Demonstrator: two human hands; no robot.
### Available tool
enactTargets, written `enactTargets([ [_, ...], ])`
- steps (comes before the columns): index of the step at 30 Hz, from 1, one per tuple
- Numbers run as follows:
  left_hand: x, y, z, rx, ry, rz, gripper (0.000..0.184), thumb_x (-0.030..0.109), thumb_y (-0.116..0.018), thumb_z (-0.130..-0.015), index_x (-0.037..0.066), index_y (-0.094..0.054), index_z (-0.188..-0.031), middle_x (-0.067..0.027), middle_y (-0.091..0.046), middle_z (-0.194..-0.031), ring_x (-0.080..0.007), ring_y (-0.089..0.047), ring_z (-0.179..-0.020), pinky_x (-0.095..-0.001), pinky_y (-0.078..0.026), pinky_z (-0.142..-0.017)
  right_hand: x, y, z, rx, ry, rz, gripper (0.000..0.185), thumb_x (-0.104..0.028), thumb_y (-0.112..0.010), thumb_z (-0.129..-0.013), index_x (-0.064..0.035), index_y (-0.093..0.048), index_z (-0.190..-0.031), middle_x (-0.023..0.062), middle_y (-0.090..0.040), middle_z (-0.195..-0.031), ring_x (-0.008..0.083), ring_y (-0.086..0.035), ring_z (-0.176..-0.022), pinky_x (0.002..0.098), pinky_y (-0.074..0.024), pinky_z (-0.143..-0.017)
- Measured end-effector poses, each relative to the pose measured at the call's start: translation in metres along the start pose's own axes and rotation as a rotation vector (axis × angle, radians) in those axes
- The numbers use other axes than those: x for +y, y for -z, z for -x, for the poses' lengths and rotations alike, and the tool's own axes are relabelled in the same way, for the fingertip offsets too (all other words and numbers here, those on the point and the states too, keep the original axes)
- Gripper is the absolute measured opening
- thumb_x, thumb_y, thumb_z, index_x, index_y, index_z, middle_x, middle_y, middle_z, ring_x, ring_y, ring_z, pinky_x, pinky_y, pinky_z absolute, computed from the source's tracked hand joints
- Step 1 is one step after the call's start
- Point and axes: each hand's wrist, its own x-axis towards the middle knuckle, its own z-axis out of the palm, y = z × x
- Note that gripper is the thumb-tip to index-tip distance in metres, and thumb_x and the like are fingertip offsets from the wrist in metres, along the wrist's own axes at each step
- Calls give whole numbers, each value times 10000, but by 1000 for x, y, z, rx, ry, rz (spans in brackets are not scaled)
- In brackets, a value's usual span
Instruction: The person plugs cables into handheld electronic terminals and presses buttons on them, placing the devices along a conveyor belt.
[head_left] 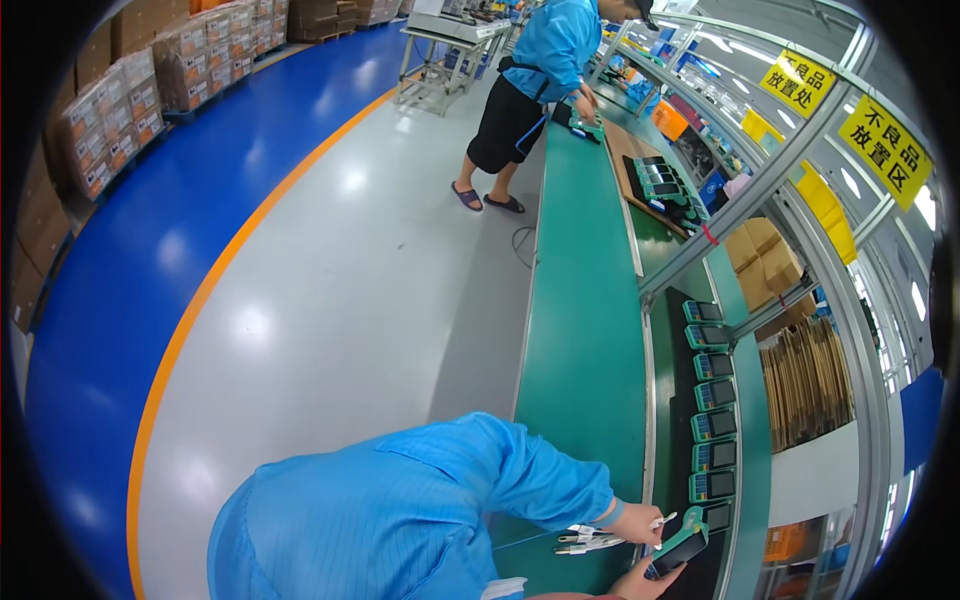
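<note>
At the lower right, my left hand (632, 523) comes out of a blue sleeve and is closed on a slim white piece (660, 522), which I cannot identify exactly. My right hand (648, 582) grips a green-and-black handheld payment terminal (682, 547) from below, tilted over the bench edge of the conveyor. The left hand's fingers are right beside the terminal's upper end. Several white cable-like pieces (585, 540) lie on the green bench (580, 370) near my left wrist.
A row of similar terminals (713, 425) lies on the dark conveyor strip. Farther up, a co-worker (545, 60) in blue handles a device at the bench. More terminals (660, 180) sit on a brown board. A metal frame (760, 190) with yellow signs rises at right; flattened cardboard (805, 380) stands behind.
</note>
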Motion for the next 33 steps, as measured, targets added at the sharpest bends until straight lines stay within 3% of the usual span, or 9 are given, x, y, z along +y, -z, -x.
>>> enactTargets([
  [5,7,15,-4,-101,-100,-286,251,229,-685,-832,-16,-644,-862,-113,-672,-791,-187,-629,-762,-347,-486,-667,-20,5,5,28,131,114,603,-224,-733,-854,15,-488,-1350,230,-668,-1131,291,-675,-1011,354,-541,-859],
  [10,-9,9,-11,-27,7,-197,259,239,-708,-813,-12,-652,-851,-82,-642,-725,-194,-596,-665,-363,-457,-584,-23,3,3,-3,75,207,630,-256,-760,-820,-8,-508,-1342,213,-691,-1086,286,-690,-980,362,-545,-841],
  [12,-6,8,-10,6,14,-172,256,234,-711,-811,-12,-646,-843,-73,-635,-714,-186,-585,-649,-361,-448,-569,-40,6,4,-19,-33,448,635,-284,-762,-816,-5,-517,-1331,217,-689,-1097,295,-689,-985,368,-546,-843],
  [15,-4,11,-10,-58,9,-85,212,205,-705,-815,2,-649,-838,-90,-639,-729,-183,-601,-703,-351,-471,-632,2,-5,1,40,46,190,648,-306,-764,-812,-5,-521,-1332,217,-689,-1102,296,-691,-976,370,-550,-831],
  [19,-5,10,-12,-46,58,-68,207,202,-693,-820,1,-644,-833,-82,-630,-724,-177,-586,-672,-350,-452,-594,-13,-1,-1,23,86,253,660,-317,-764,-815,-15,-515,-1346,216,-688,-1102,305,-690,-979,368,-550,-835],
  [23,4,10,-4,28,-30,-149,206,198,-679,-818,-5,-644,-837,-96,-634,-729,-194,-595,-670,-356,-459,-590,0,-12,-4,29,86,175,636,-214,-769,-817,26,-500,-1340,234,-682,-1098,289,-679,-1006,353,-547,-859],
  [27,2,3,-2,134,67,0,212,193,-684,-802,-13,-641,-829,-116,-643,-734,-212,-614,-700,-366,-473,-616,11,-22,-8,35,166,-31,601,-59,-741,-808,83,-472,-1327,257,-651,-1140,268,-653,-1049,351,-544,-872],
  [30,4,11,-2,97,-56,-76,200,180,-690,-782,-10,-637,-810,-119,-644,-739,-213,-620,-705,-369,-475,-617,-5,-17,-9,-31,176,-113,605,-17,-726,-795,88,-462,-1329,252,-640,-1148,275,-641,-1059,367,-540,-876],
  [33,2,18,-6,-15,-45,-221,180,172,-670,-801,-2,-630,-824,-114,-648,-742,-200,-622,-727,-357,-477,-641,-39,-9,-12,-132,207,120,639,5,-719,-784,90,-432,-1349,240,-638,-1149,301,-648,-1029,398,-534,-877],
])
